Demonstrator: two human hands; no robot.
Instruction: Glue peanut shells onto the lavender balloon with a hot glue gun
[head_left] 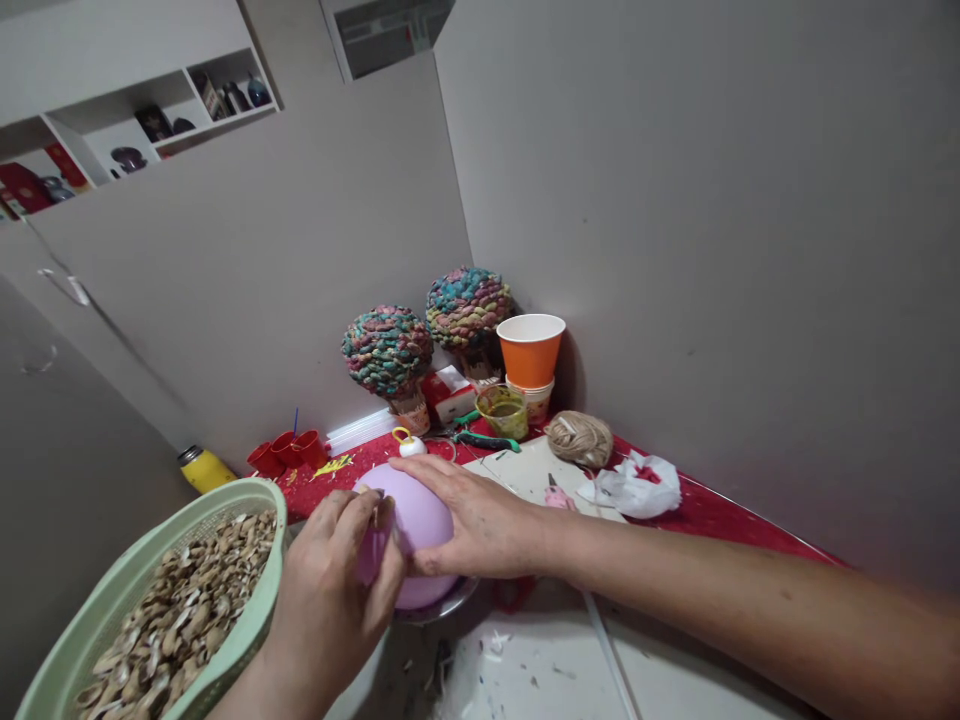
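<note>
A light purple balloon [416, 520] rests in a shiny round dish [450, 606] in front of me. My right hand [480, 525] reaches from the right and grips the balloon, its thumb low and its fingers over the top. On the balloon's left side, my left hand [341, 560] pinches a small brown peanut shell [383, 512] close to the surface. My left fingers partly cover the shell, and whether it touches the balloon I cannot tell. By my left wrist stands a pale green basket [274, 580] filled with peanut shells [187, 600].
Behind the balloon stand two colourful shell-covered balls [387, 350] on cup bases, an orange paper cup [531, 352], a yellow-stained bowl [502, 412] and pliers [487, 441]. Twine [580, 439] and a white plastic bag [637, 488] lie right. Red cups [286, 453] and a yellow bottle [206, 470] stand left.
</note>
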